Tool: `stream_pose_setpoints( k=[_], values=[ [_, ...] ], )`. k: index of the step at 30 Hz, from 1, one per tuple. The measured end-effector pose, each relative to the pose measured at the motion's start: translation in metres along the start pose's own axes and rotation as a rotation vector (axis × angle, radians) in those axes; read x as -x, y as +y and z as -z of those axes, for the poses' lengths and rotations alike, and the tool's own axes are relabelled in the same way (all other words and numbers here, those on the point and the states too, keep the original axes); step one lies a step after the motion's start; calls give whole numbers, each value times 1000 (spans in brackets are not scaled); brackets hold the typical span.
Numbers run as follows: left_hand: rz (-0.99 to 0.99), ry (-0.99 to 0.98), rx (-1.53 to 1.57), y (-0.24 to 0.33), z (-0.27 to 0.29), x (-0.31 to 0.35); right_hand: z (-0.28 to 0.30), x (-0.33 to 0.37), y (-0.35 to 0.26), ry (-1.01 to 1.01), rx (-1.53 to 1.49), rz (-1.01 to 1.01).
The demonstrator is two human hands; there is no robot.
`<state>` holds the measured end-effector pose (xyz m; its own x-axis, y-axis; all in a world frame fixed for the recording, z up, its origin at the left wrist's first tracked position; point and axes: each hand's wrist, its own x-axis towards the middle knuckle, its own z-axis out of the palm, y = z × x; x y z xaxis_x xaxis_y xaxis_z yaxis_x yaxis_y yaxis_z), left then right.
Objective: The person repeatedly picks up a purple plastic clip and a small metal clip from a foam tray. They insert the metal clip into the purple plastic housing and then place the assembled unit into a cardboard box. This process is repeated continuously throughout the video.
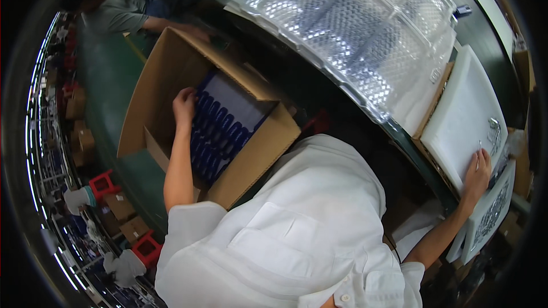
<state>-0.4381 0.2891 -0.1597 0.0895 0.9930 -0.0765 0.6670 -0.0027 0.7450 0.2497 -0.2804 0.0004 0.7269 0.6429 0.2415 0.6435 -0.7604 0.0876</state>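
Meanwhile, left hand [184, 104] gripping blue ribbed tray [225, 128] in cardboard box [260, 154], right hand [478, 172] flat on white foam sheet [459, 120]

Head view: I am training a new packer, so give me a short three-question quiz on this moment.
1. True or false: the left hand is inside the open cardboard box.
2. What does the right hand rest on? A) the bubble wrap sheet B) the white foam tray C) a red stool
3. Fill in: the items packed in rows in the box are ____ in colour.

Key: 1 true. 2 B. 3 blue.
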Motion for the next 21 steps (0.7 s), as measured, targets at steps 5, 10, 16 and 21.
stream_pose_setpoints(
  k=[5,10,16,21],
  values=[
    [-232,35,-688,-54,-69,-70,6,-7,-13,-93,-116,-165],
    [-414,-23,-861,-85,-126,-129,13,-17,-7,-153,-294,-269],
    [-350,-69,-853,-77,-128,-119,0,-6,10,-122,-341,-200],
    [-690,-89,-807,-20,-97,-50,0,10,16,-43,-340,-193]
  ],
)
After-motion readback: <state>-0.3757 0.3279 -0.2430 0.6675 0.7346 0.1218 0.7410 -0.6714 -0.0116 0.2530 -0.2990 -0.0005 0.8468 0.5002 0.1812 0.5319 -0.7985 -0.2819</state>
